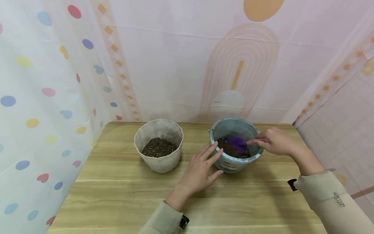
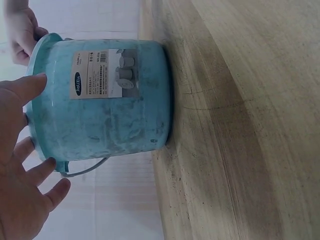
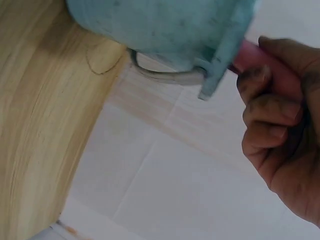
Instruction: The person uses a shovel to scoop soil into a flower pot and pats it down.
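right fingers (image 3: 272, 111) round pink handle (image 3: 280, 80), purple blade (image 1: 238, 144) beyond

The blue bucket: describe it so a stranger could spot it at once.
Start at the wooden table and find the off-white pot on it. To that pot's right stands the blue bucket, with a purple scoop inside. Blue colour and a printed label set it apart from the pot.

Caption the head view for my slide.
Right hand holds scoop in bucket, left hand at rim, pot of soil alongside.
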The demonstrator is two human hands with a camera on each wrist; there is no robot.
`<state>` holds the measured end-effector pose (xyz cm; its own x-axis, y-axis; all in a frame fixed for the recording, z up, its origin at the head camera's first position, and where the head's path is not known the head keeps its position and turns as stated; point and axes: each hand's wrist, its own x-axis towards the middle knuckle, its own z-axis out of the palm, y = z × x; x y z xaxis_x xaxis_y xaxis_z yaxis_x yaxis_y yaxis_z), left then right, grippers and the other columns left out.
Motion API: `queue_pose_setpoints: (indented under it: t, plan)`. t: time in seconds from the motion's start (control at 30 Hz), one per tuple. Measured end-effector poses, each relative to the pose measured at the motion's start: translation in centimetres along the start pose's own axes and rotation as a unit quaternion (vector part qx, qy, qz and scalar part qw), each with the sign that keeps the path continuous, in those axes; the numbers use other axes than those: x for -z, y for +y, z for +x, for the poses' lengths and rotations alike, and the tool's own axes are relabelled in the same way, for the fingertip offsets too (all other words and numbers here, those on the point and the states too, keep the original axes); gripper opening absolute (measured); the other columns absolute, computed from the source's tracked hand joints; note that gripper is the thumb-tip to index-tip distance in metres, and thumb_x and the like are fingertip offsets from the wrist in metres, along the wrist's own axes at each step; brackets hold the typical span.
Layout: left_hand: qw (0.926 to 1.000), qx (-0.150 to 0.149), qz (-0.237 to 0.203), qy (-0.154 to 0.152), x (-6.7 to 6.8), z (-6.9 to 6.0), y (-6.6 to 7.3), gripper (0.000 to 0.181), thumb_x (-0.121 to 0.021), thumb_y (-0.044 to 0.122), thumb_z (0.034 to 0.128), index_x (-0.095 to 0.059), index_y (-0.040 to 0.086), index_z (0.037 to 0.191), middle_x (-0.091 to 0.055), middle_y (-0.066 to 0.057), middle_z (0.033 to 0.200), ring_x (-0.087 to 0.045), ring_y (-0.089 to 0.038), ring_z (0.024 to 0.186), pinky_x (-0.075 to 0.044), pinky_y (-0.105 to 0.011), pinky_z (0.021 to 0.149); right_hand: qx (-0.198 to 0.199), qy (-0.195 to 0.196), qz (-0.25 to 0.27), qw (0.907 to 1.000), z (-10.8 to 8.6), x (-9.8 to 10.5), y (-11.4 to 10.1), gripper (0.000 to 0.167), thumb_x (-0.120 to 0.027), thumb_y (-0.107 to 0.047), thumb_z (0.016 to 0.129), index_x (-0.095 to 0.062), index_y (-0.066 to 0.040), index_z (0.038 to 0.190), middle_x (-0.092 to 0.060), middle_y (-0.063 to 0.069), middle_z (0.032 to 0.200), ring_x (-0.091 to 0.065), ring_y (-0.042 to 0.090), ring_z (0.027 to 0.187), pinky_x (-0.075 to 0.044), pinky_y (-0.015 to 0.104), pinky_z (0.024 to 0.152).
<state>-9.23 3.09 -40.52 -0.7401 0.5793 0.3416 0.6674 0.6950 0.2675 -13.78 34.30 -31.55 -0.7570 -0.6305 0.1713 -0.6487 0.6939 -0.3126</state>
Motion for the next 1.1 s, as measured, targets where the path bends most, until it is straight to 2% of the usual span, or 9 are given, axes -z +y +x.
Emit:
queue_pose_setpoints:
  t: [0.13, 0.23, 0.47, 0.53, 0.57, 0.67, 0.77, 0.97, 1.1]
  plan:
    - [1.0, 0.001, -0.005, 0.0, 0.0, 0.0, -0.1, 0.069, -0.064, 0.05, 0.097, -0.041, 0.024, 0.156, -0.019, 0.006, 0.168, -0.027, -0.024, 0.151, -0.045, -0.054, 0.104, 0.01, -0.011, 0.095, 0.9953, 0.1, -0.6, 0.0, 0.023, -0.059, -0.006, 0.102, -0.08, -0.011, 0.11, -0.042, -0.02, 0.057, -0.021, -0.008, 0.044, -0.035, 0.021, 0.042]
    - [1.0, 0.001, -0.01, 0.002, 0.0, 0.0, -0.2, 0.068, -0.063, 0.05, 0.0976, -0.042, 0.023, 0.156, -0.019, 0.006, 0.168, -0.029, -0.025, 0.151, -0.044, -0.055, 0.105, -0.013, -0.024, 0.134, 0.9905, 0.6, -1.3, -0.2, 0.025, -0.056, -0.009, 0.104, -0.078, -0.01, 0.116, -0.039, -0.017, 0.055, -0.02, -0.007, 0.041, -0.032, 0.021, 0.039]
    - [0.9998, -0.004, -0.021, -0.004, 0.1, 0.1, -0.2, 0.068, -0.063, 0.05, 0.0975, -0.042, 0.023, 0.156, -0.019, 0.006, 0.168, -0.031, -0.027, 0.149, -0.043, -0.057, 0.106, -0.038, -0.009, 0.194, 0.9803, 0.6, -1.1, -0.7, 0.026, -0.054, -0.007, 0.104, -0.079, -0.01, 0.11, -0.032, -0.017, 0.044, -0.014, -0.006, 0.038, -0.021, 0.018, 0.032]
    - [0.9998, -0.001, -0.02, -0.009, 0.2, 0.1, -0.1, 0.068, -0.063, 0.05, 0.0976, -0.041, 0.024, 0.157, -0.018, 0.007, 0.168, -0.03, -0.026, 0.15, -0.043, -0.056, 0.107, -0.064, -0.016, 0.21, 0.9755, 0.4, -1.0, -0.8, 0.027, -0.053, -0.011, 0.105, -0.08, -0.013, 0.11, -0.035, -0.013, 0.043, -0.014, -0.005, 0.037, -0.021, 0.019, 0.032]
    - [0.9998, 0.0, -0.019, -0.01, 0.2, 0.1, -0.1, 0.068, -0.063, 0.05, 0.0976, -0.04, 0.024, 0.157, -0.018, 0.007, 0.168, -0.03, -0.026, 0.15, -0.043, -0.056, 0.107, -0.079, -0.019, 0.222, 0.9717, 0.4, -1.0, -0.8, 0.027, -0.053, -0.013, 0.106, -0.08, -0.014, 0.109, -0.044, -0.01, 0.044, -0.014, -0.003, 0.038, -0.021, 0.019, 0.032]
    - [0.9998, 0.0, -0.015, -0.011, 0.1, 0.1, -0.1, 0.069, -0.063, 0.05, 0.0976, -0.04, 0.025, 0.157, -0.019, 0.005, 0.168, -0.029, -0.025, 0.15, -0.043, -0.055, 0.107, -0.137, -0.017, 0.264, 0.9546, 0.0, -1.2, -0.6, 0.03, -0.052, -0.018, 0.106, -0.08, -0.008, 0.101, -0.073, 0.004, 0.069, -0.017, 0.002, 0.045, -0.024, 0.022, 0.039]
    - [0.9998, -0.005, -0.015, -0.009, 0.1, 0.1, -0.2, 0.069, -0.064, 0.049, 0.0973, -0.04, 0.024, 0.157, -0.022, 0.002, 0.168, -0.03, -0.026, 0.15, -0.043, -0.055, 0.107, -0.19, 0.002, 0.3, 0.9348, -0.6, -1.5, -0.3, 0.032, -0.053, -0.02, 0.106, -0.08, -0.006, 0.098, -0.077, 0.006, 0.102, -0.02, 0.006, 0.051, -0.025, 0.026, 0.045]
    - [0.9997, -0.004, -0.021, -0.008, -0.1, 0.0, -0.2, 0.072, -0.067, 0.047, 0.0963, -0.038, 0.024, 0.158, -0.021, 0.0, 0.168, -0.029, -0.028, 0.15, -0.043, -0.057, 0.106, -0.241, 0.033, 0.378, 0.8933, -1.4, -2.0, -0.1, 0.04, -0.049, -0.023, 0.108, -0.074, 0.002, 0.09, -0.079, 0.0, 0.093, -0.015, 0.008, 0.045, -0.017, 0.028, 0.039]
    - [0.9997, -0.004, -0.024, -0.003, -0.2, -0.1, -0.3, 0.073, -0.068, 0.045, 0.0956, -0.037, 0.024, 0.158, -0.022, 0.0, 0.168, -0.028, -0.027, 0.15, -0.043, -0.059, 0.106, -0.27, 0.063, 0.427, 0.8609, -1.9, -2.2, -0.1, 0.038, -0.052, -0.024, 0.106, -0.073, 0.0, 0.085, -0.063, 0.0, 0.063, -0.02, 0.005, 0.043, -0.017, 0.029, 0.041]
